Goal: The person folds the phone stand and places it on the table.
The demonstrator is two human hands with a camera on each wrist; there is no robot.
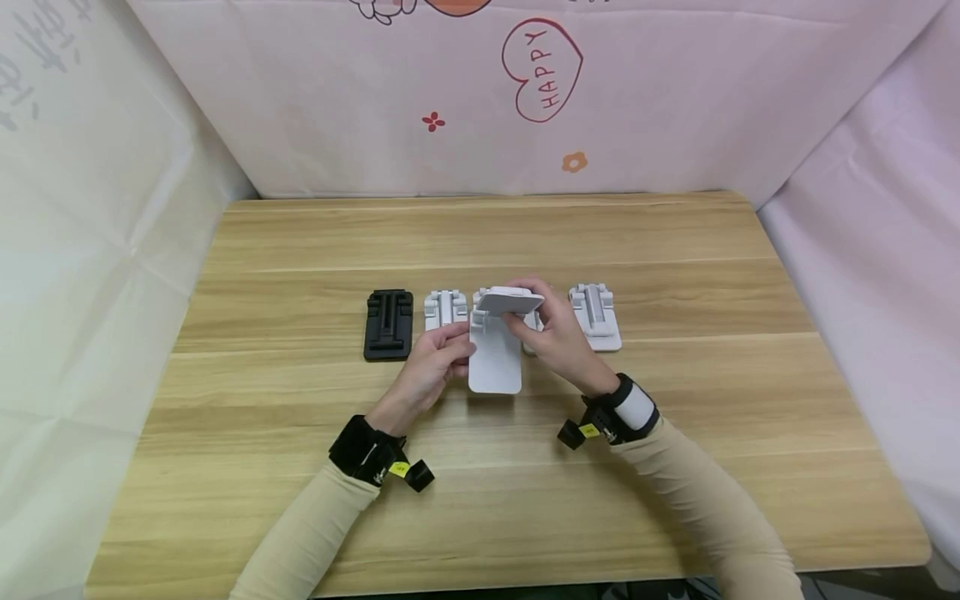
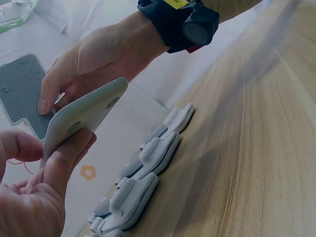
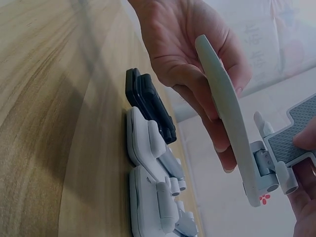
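Above the table, both hands hold a white folding phone stand point(image 1: 495, 358) with its hinged plate tilted up from the base. My left hand point(image 1: 431, 365) pinches the base by its left edge, thumb on one face and fingers on the other, as the right wrist view shows. With thumb and fingers, my right hand point(image 1: 558, 337) grips the plate, whose textured grey pad point(image 2: 22, 91) shows in the left wrist view. The hinge point(image 3: 266, 165) appears in the right wrist view. Behind the held stand, a folded white stand point(image 1: 533, 322) is mostly hidden.
In a row on the wooden table point(image 1: 480, 492) lie a folded black stand point(image 1: 388, 325), a white stand point(image 1: 446, 307) partly behind my left hand, and another white stand point(image 1: 596, 317) at the right. A printed cloth point(image 1: 337, 100) hangs along the table's far edge.
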